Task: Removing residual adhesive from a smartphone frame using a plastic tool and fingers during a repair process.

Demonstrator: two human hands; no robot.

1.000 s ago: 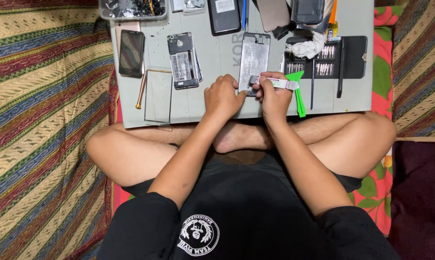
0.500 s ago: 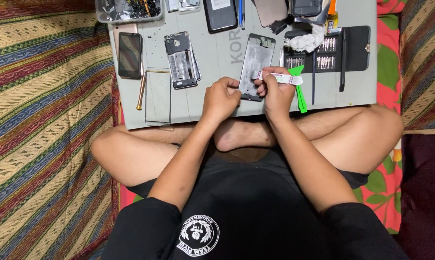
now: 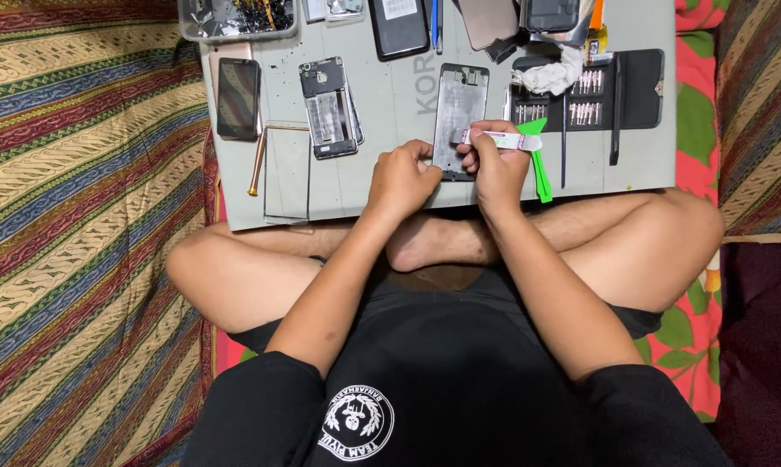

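grey rectangular metal phone frame (image 3: 460, 108) pinned at near end under left hand (image 3: 401, 180); right hand (image 3: 497, 166) beside frame, clamped on small white tube (image 3: 494, 137).

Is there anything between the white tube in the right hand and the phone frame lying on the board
Nothing visible does. The right hand holds the white tube with its tip right at the phone frame's right edge, and the left hand steadies the frame's lower end from the other side.

A grey phone frame (image 3: 460, 112) lies flat and lengthwise on the pale desk (image 3: 390, 104), its near end under the fingers. A small white tube (image 3: 494, 138) with a pink end is held level across the frame's lower right edge.
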